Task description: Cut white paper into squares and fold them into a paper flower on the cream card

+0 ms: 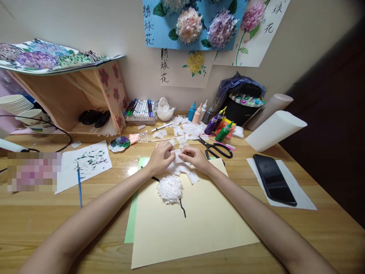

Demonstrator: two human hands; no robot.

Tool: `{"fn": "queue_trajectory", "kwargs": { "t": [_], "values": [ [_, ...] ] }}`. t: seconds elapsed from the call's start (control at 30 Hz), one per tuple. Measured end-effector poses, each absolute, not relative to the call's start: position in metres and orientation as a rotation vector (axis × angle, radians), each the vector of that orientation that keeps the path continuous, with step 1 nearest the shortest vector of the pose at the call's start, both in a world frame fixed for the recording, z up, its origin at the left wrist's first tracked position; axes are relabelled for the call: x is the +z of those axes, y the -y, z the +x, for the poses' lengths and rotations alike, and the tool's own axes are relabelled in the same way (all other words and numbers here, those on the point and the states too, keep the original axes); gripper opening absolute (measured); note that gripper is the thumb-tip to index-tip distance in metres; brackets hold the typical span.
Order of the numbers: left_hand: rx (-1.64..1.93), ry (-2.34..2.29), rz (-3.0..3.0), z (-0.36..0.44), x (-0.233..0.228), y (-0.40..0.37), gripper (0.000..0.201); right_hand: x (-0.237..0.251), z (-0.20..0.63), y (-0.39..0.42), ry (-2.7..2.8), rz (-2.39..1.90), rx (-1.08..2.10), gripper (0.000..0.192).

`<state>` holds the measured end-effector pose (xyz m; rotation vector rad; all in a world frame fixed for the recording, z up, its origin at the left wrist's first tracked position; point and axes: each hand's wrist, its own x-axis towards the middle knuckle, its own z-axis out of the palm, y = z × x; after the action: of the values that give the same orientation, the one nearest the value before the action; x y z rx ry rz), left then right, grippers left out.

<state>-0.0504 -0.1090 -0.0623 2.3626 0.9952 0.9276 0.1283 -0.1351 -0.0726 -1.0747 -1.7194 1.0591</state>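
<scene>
My left hand (161, 156) and my right hand (196, 156) come close together over the far edge of a cream paper sheet (199, 224). Between their pinched fingers is a small white paper piece (177, 156), held from both sides. More cut white paper squares (193, 177) lie just below the hands on the sheet. A fluffy white paper flower (170, 189) sits on the sheet nearer to me, with a black painted stem line (183, 208) running down from it. Under the cream sheet a green sheet (131, 224) shows at the left.
Black scissors (218, 148) lie right behind my right hand. Several paint bottles (224, 131) and scattered paper bits (185, 127) are at the back. A phone (273, 179) lies at right, a paintbrush (79, 186) on painted paper (97, 156) at left. A bowl (165, 112) stands by the markers (141, 110).
</scene>
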Motion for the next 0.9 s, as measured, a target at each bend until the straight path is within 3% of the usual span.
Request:
{"fn": "queue_trajectory", "kwargs": {
  "t": [0.2,0.5,0.9],
  "values": [
    [1.042,-0.995,2.304,-0.049,-0.0622,0.1098,0.018,-0.0741,0.1277,0.1343,1.744,-1.076,1.001,0.03],
    [0.927,-0.993,2.322,-0.0488,-0.0608,0.1111,0.023,-0.0775,0.1294,0.1322,1.494,-1.072,1.051,0.026],
    [1.002,-1.12,2.289,-0.0494,-0.063,0.1093,0.018,-0.0721,0.127,0.133,1.555,-1.07,1.142,0.026]
  ]
}}
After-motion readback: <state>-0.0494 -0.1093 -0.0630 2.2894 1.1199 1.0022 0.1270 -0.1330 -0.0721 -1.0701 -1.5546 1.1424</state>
